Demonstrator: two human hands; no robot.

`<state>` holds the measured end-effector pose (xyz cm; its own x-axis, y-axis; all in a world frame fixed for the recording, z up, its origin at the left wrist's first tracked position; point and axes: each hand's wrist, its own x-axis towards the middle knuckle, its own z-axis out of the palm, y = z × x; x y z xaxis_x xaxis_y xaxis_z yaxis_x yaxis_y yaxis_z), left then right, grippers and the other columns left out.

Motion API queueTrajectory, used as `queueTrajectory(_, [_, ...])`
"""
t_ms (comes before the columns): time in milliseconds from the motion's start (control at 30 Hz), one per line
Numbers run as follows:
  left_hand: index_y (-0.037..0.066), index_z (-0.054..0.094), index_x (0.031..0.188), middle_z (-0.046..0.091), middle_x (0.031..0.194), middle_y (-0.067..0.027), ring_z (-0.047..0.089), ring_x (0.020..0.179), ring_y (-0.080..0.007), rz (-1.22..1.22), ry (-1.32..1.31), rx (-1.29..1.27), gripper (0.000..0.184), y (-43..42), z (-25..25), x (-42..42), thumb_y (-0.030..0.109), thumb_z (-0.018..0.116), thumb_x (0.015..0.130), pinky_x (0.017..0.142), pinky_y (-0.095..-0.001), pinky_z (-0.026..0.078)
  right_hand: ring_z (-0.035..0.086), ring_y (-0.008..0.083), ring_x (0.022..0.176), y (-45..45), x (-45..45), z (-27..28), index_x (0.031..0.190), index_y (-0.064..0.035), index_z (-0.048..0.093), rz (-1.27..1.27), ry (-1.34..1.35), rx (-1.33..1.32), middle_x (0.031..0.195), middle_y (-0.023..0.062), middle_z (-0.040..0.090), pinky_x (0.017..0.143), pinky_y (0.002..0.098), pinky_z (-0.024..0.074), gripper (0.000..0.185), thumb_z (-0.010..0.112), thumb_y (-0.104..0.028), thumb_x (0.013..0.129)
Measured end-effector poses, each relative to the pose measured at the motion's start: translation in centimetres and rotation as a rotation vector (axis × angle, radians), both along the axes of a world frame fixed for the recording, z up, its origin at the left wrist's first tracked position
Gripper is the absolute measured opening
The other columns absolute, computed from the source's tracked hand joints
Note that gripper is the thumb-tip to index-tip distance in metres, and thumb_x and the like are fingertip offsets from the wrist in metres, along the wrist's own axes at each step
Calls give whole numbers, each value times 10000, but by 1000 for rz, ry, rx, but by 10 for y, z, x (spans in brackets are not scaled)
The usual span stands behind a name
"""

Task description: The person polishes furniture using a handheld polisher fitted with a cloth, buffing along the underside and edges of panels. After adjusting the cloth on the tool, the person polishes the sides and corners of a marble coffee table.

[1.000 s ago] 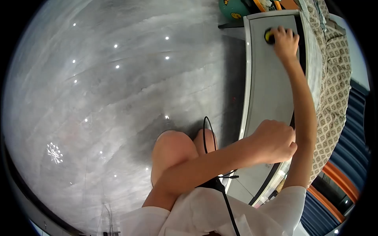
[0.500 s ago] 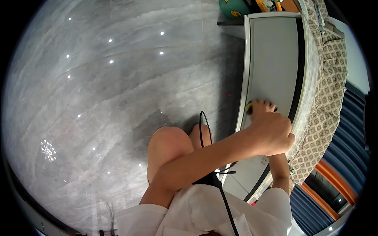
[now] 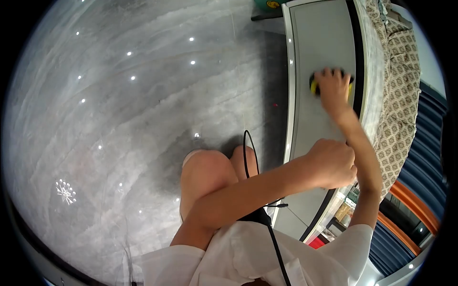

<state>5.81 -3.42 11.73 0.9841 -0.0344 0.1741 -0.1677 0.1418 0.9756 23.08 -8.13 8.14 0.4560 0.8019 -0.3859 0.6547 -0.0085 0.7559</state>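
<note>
My right hand (image 3: 335,90) reaches along a smooth grey panel (image 3: 324,35) of a low cabinet. Its fingers are bent over a rounded black-and-yellow object (image 3: 314,85) pressed against that panel; most of the object is hidden under the hand, and its kind cannot be made out. My left hand (image 3: 331,163) is clenched in a fist near the panel's right side, nearer my body. It overlaps my right forearm in view, and whatever the fist may hold is hidden. My bare knees (image 3: 208,174) show below.
A patterned cloth (image 3: 398,105) lies along the cabinet's right side. Shiny grey marbled floor (image 3: 143,109) spreads to the left. A black cable (image 3: 246,152) loops by my knees and runs over my white shirt (image 3: 243,248). Part of a green object (image 3: 267,5) shows at the top.
My right hand has slid up the grey panel with the black-and-yellow object, away from my left hand. The left fist stays nearly still. The whole view has shifted slightly.
</note>
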Motion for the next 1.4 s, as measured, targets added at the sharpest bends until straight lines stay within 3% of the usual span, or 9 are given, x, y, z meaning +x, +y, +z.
queueTrajectory(200, [-4, 502, 474, 507, 484, -176, 514, 470, -347, -41, 123, -32, 302, -1, 7, 5, 165, 446, 718, 535, -448, 434, 526, 256, 968, 99, 101, 13, 1106, -198, 519, 218, -97, 244, 1081, 18, 539, 818, 449, 380, 443, 513, 16, 718])
queueTrajectory(467, [-11, 522, 504, 559, 568, -191, 560, 558, -353, -90, 123, 32, 317, 3, -10, 5, 176, 417, 737, 593, -442, 454, 513, 259, 976, -25, -12, 19, 1092, -168, 510, -67, 132, -323, 1005, 72, 518, 833, 433, 359, 435, 605, -80, 677])
queueTrajectory(600, [2, 554, 524, 574, 597, -194, 578, 593, -352, -258, 224, -44, 311, 16, -2, 7, 182, 411, 735, 620, -425, 466, 506, 252, 975, -40, -28, 22, 963, -166, 583, -169, 214, -190, 993, 65, 534, 810, 419, 355, 346, 618, -54, 637])
queueTrajectory(733, [8, 551, 517, 563, 561, -173, 568, 563, -329, -97, 207, -43, 318, -6, -4, 3, 178, 398, 738, 628, -412, 467, 543, 244, 913, 13, 29, 18, 1015, -172, 563, -150, 374, -33, 972, 57, 563, 790, 403, 379, 386, 587, -51, 649])
queueTrajectory(800, [10, 552, 516, 562, 555, -167, 567, 559, -322, -96, 198, -15, 319, -4, -4, -1, 175, 394, 738, 633, -406, 467, 551, 243, 898, 48, 58, 12, 1054, -184, 550, 115, 72, 146, 962, 36, 566, 819, 405, 381, 383, 525, -38, 702])
queueTrajectory(933, [1, 542, 509, 575, 571, -167, 571, 569, -319, -169, 227, -5, 316, 12, 4, -13, 172, 400, 733, 636, -409, 469, 558, 244, 920, 110, 94, 14, 1120, -224, 511, 79, -91, 207, 1001, 32, 565, 778, 392, 413, 417, 545, -76, 733])
queueTrajectory(1067, [-1, 542, 511, 580, 591, -177, 576, 585, -332, -104, 206, -15, 307, 15, 3, -17, 169, 410, 730, 645, -418, 467, 562, 244, 915, 86, 69, -5, 1070, -191, 546, 114, -125, 86, 984, 60, 568, 783, 401, 403, 332, 516, -98, 752])
queueTrajectory(1267, [-14, 587, 592, 596, 645, -189, 593, 639, -341, -45, 171, -25, 298, 3, 6, -13, 184, 426, 745, 669, -428, 466, 497, 311, 1032, 1, -20, -70, 1046, -144, 578, -134, 225, -614, 1036, 124, 554, 881, 472, 342, 342, 581, -135, 704])
queueTrajectory(1400, [-14, 610, 661, 607, 681, -187, 604, 668, -326, -136, 157, -8, 296, -3, 14, -13, 198, 431, 765, 688, -430, 465, 464, 287, 1086, 56, 8, -74, 1065, -136, 577, -418, 118, -483, 1110, 107, 529, 909, 472, 310, 327, 554, -175, 741])
